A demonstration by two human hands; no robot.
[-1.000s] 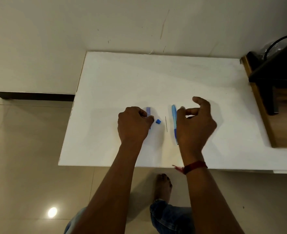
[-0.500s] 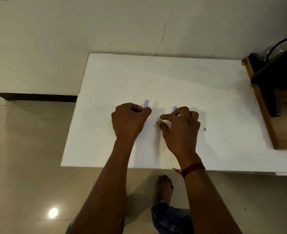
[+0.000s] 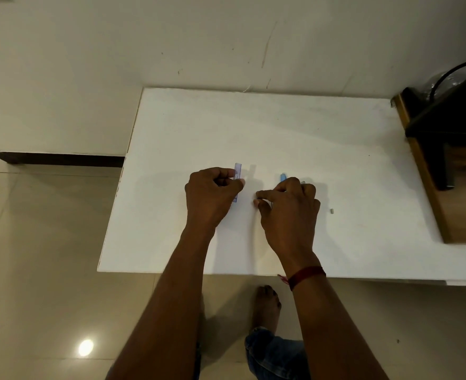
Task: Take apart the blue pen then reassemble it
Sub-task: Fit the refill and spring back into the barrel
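My left hand [image 3: 212, 196] is closed around a pale purple, see-through pen piece [image 3: 237, 171], which sticks up past my knuckles above the white table [image 3: 281, 127]. My right hand [image 3: 289, 209] lies low on the table just to the right. Its thumb and forefinger pinch together at a small blue piece [image 3: 257, 200], of which only a speck shows. The top end of the blue pen barrel [image 3: 283, 177] pokes out from behind that hand; the rest of it is hidden. A tiny grey part [image 3: 332, 211] lies alone to the right.
A wooden surface [image 3: 429, 187] with a black stand [image 3: 442, 149] and a cable borders the table's right side. The wall runs along the far edge. My foot [image 3: 266, 305] and the tiled floor show below the near edge.
My right hand swung left from beside the blue barrel and dropped over it, with its fingers closing where the small blue piece lay. My left hand lifted the purple piece more upright.
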